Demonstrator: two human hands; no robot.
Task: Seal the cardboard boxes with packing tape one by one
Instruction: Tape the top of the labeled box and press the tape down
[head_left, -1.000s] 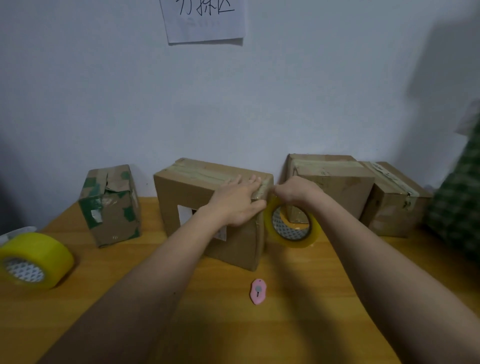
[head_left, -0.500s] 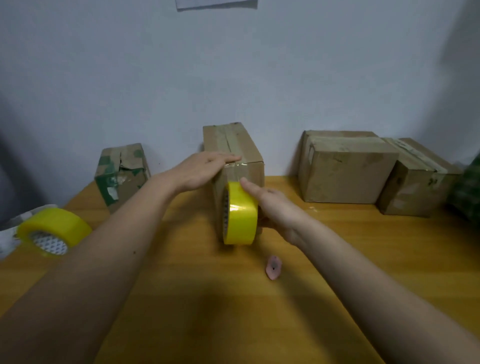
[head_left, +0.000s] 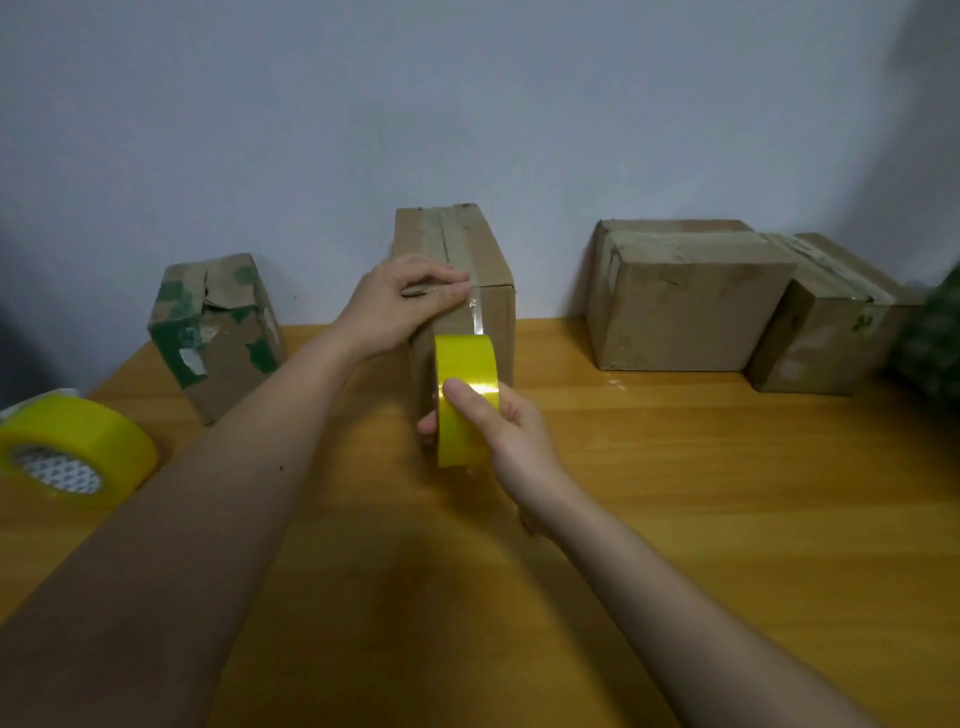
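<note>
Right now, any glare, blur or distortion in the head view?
Head view: dim overall; glare streak on the tape roll and the clear strip on the middle box; forearms cast soft shadows on the table; wide-angle bending and soft edges at the corners.

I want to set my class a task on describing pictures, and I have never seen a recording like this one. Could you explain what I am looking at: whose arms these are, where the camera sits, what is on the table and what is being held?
There is no machine here. The camera is worn on a person's head and looks down along both bare arms.

On the wooden table four cardboard boxes stand against the wall. The person works on the middle box. The left hand presses on its top front edge, where a clear strip of tape runs down the front. The right hand grips a yellow roll of packing tape, held against that front.

A torn box with green patches stands to the left, two plain boxes to the right. A second yellow tape roll lies at the left edge.
</note>
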